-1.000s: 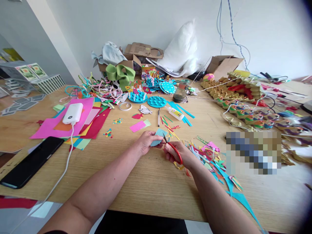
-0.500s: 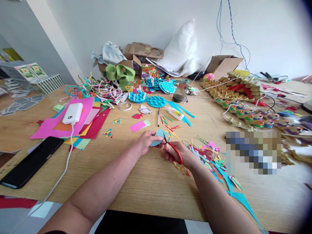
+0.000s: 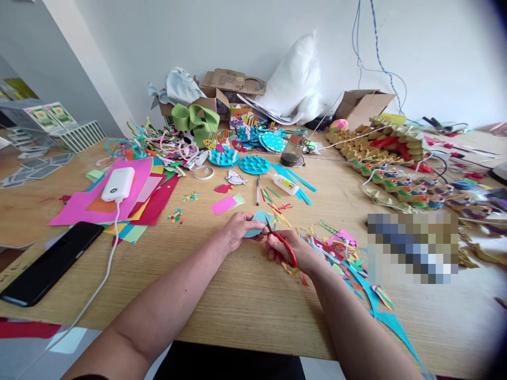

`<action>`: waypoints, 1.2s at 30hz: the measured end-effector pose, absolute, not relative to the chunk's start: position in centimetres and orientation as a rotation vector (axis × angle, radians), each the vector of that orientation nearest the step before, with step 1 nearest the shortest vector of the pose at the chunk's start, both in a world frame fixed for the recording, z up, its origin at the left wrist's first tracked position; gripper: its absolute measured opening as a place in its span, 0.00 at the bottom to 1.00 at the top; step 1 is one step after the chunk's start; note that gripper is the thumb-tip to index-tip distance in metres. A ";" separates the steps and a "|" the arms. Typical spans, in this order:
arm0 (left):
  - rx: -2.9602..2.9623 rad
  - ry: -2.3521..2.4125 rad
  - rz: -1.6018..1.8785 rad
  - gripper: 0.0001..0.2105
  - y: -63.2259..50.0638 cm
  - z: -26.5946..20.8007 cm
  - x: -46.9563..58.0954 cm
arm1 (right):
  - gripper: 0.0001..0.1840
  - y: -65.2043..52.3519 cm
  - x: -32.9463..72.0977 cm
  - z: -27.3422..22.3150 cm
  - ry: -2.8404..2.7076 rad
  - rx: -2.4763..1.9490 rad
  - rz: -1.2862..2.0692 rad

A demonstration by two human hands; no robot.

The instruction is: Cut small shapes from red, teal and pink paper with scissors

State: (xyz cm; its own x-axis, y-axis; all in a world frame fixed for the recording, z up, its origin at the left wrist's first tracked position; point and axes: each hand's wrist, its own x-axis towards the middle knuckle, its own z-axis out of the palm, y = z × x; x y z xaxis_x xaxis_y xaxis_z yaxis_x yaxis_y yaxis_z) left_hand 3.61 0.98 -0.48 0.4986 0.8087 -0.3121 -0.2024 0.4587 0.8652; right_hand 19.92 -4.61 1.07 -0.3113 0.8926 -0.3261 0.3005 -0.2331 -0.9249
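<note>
Pinched in my left hand (image 3: 238, 230) is a small piece of light blue paper (image 3: 259, 221), held just above the table. My right hand (image 3: 280, 248) grips a pair of scissors (image 3: 287, 247) with red handles and dark blades. The blades reach the right side of the blue paper; whether they cut into it is too small to tell. Beyond my hands lie a pink paper piece (image 3: 223, 205), a pen (image 3: 257, 192) and thin coloured paper strips (image 3: 277, 206). To the right of my right hand spreads a heap of paper scraps (image 3: 336, 243).
At left, a white power bank (image 3: 118, 184) with a cable rests on coloured paper sheets (image 3: 65, 211), near a black phone (image 3: 51, 263). A glue bottle (image 3: 285, 184), a glass jar (image 3: 294, 148) and blue scalloped discs (image 3: 254, 164) stand farther back. Egg trays (image 3: 356, 142) fill the right side.
The scissor blades look slightly closer together at the paper. Both hands stay in nearly the same place, and the things on the table have not moved.
</note>
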 end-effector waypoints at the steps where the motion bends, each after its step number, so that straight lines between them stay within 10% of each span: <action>1: 0.878 0.820 0.717 0.14 1.0 -0.5 3.6 | 0.32 -4.6 19.9 1.1 -1.532 -1.438 1.576; 36: 0.869 0.845 0.696 0.12 1.1 -0.4 3.4 | 0.28 -4.7 19.6 1.6 -1.503 -1.570 1.538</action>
State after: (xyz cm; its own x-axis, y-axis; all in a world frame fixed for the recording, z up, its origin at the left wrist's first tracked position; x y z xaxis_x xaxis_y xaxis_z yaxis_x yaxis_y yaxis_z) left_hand 3.43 1.10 -0.39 0.4923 0.8014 -0.3398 -0.1791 0.4753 0.8614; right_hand 19.61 -4.66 1.61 -0.2313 0.8945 -0.3827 0.3618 -0.2861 -0.8873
